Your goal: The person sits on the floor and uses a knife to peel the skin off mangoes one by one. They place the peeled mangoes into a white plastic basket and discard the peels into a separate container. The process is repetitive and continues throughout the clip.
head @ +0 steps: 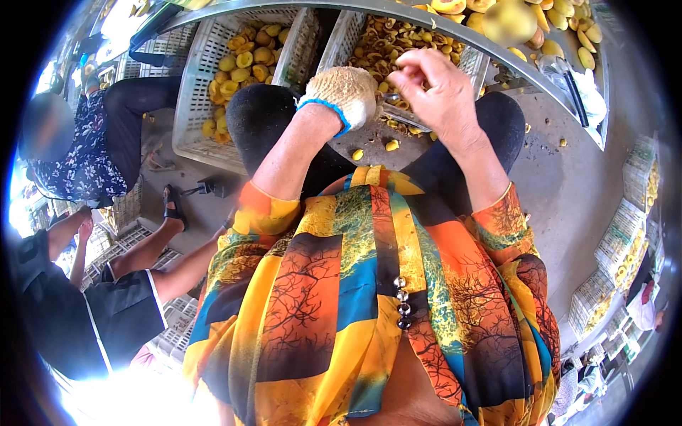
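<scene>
My left hand [341, 98] wears a knit work glove, soiled brown over white, with a blue cuff. Its fingers are curled away from view, so whatever they may hold is hidden. Bare, my right hand [441, 90] is just right of the glove, thumb and forefinger bent close together. A small metal piece [391, 97] shows in the gap between both hands; which hand holds it is unclear. Below them, between my knees, a white plastic crate [341, 40] contains brown and yellow fruit scraps [389, 40], apparently peach pieces and pits.
Left of my knee stands another white crate [200, 80] with yellow peach halves [245, 58]. A metal table edge [511, 64] curves overhead, bearing peaches [559, 18] and a plastic bag [586, 96]. People sit and stand at left [80, 144]. Filled crates [618, 234] line the right.
</scene>
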### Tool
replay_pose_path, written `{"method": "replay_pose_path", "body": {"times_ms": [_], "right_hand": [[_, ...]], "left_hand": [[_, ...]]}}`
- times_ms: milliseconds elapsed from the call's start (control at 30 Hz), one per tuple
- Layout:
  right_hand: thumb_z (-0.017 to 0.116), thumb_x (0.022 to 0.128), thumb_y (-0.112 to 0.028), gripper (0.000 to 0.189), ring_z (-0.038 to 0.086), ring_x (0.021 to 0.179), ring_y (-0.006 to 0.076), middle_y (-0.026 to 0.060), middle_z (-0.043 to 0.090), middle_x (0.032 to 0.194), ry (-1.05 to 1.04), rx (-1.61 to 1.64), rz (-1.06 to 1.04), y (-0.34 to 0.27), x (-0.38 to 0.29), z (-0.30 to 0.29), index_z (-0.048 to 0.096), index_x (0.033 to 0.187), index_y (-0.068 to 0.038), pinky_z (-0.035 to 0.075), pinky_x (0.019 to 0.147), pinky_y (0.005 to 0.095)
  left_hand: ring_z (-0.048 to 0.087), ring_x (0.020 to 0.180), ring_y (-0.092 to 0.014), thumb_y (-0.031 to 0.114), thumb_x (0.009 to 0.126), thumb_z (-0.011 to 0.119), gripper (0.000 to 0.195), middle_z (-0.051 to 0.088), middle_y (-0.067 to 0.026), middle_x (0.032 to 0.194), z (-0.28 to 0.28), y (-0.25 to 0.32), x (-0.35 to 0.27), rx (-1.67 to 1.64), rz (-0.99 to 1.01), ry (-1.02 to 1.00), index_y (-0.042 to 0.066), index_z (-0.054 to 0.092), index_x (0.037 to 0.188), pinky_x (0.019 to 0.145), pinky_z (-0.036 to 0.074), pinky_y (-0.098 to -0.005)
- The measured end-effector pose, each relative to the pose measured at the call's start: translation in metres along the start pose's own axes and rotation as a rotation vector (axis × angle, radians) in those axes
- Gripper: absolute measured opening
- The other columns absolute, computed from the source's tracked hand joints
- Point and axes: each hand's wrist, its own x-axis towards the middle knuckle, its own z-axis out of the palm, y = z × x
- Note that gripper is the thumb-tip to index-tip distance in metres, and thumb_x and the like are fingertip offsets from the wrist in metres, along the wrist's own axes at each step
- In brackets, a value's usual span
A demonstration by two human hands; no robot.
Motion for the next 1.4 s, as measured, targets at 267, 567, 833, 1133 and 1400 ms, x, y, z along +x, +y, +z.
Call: {"method": "replay_pose_path", "body": {"times_ms": [267,567,833,1133,1400], "right_hand": [[0.068,0.074,-0.02,0.02,0.061,0.07,0.0221,0.0058,0.06,0.082,-0.144,0.281,0.132,-0.015,-0.018,0.006,0.06,0.09,-0.011,0.051,0.065,0.0305],[0.043,0.091,-0.045,0.046,0.054,0.066,0.017,0.0107,0.058,0.077,-0.092,0.18,0.45,0.002,-0.019,0.009,0.056,0.103,-0.002,0.045,0.066,0.0281],[0.044,0.088,-0.052,0.051,0.047,0.051,0.0088,0.0035,0.052,0.064,-0.171,0.8,0.588,-0.002,-0.017,0.016,0.052,0.089,-0.001,0.039,0.05,0.0233],[0.066,0.075,-0.008,0.017,0.046,0.047,0.0116,0.0011,0.048,0.059,0.246,1.22,0.875,0.012,-0.02,-0.001,0.05,0.076,-0.006,0.038,0.043,0.0266],[0.063,0.082,-0.015,0.02,0.041,0.047,0.01,0.0005,0.046,0.061,0.204,1.646,0.476,-0.033,-0.012,-0.038,0.059,0.1,-0.006,0.036,0.044,0.0251]], "left_hand": [[0.062,0.089,-0.031,0.027,0.075,0.057,0.028,0.064,-0.0173,0.093,0.007,-0.008,0.014,-0.087,-0.119,0.065,0.007,0.067,0.091,0.075,0.049,-0.0393],[0.057,0.084,-0.013,0.034,0.083,0.061,0.033,0.063,-0.0006,0.094,-0.005,0.007,0.006,-1.895,-0.069,0.283,0.011,0.057,0.107,0.067,0.046,-0.0314],[0.057,0.065,-0.014,0.033,0.085,0.059,0.03,0.062,-0.0033,0.089,0.009,0.015,0.008,-2.034,0.039,0.095,0.01,0.062,0.103,0.051,0.045,-0.0267],[0.057,0.094,-0.024,0.046,0.082,0.059,0.047,0.062,-0.0117,0.1,-0.012,-0.026,-0.004,-1.991,-0.213,0.367,0.001,0.059,0.098,0.073,0.046,-0.0347],[0.059,0.092,-0.018,0.039,0.084,0.058,0.043,0.063,-0.0095,0.102,-0.04,-0.021,-0.016,-1.41,-0.251,0.571,0.001,0.059,0.106,0.075,0.047,-0.0306]]}}
